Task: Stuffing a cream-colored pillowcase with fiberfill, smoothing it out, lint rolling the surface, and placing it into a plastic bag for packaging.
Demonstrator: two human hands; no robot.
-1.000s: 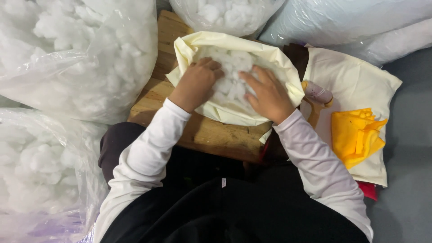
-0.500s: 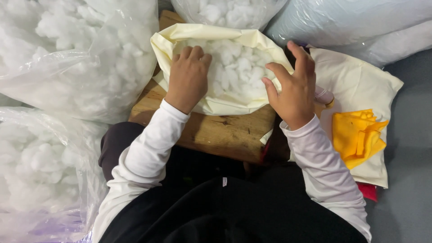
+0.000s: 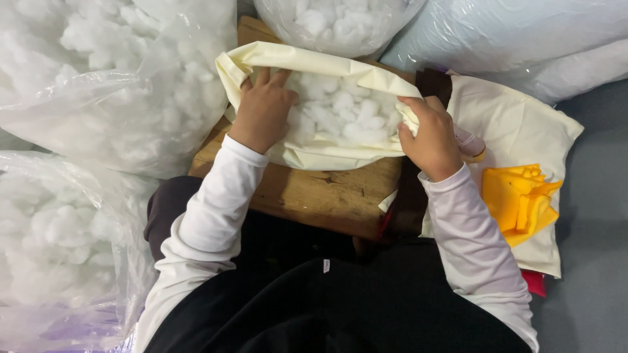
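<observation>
A cream fabric cover [image 3: 327, 157] lies open on a wooden board [image 3: 320, 193] in front of me, filled with white fluffy stuffing [image 3: 340, 108]. My left hand [image 3: 261, 111] rests inside the opening at its left edge, fingers spread on the stuffing and against the fabric. My right hand [image 3: 428, 134] is closed on the right edge of the cover's opening.
Large clear plastic bags of white stuffing stand at the left [image 3: 111, 78], lower left [image 3: 59, 242] and top [image 3: 337, 23]. A cream cushion [image 3: 517, 111] with folded yellow cloth [image 3: 520, 199] lies at the right. A small cylindrical object [image 3: 470, 142] sits by my right hand.
Both hands left the middle of the stuffing. My left hand slid to the cover's left edge; my right hand lifted, then closed on the right edge, widening the opening.
</observation>
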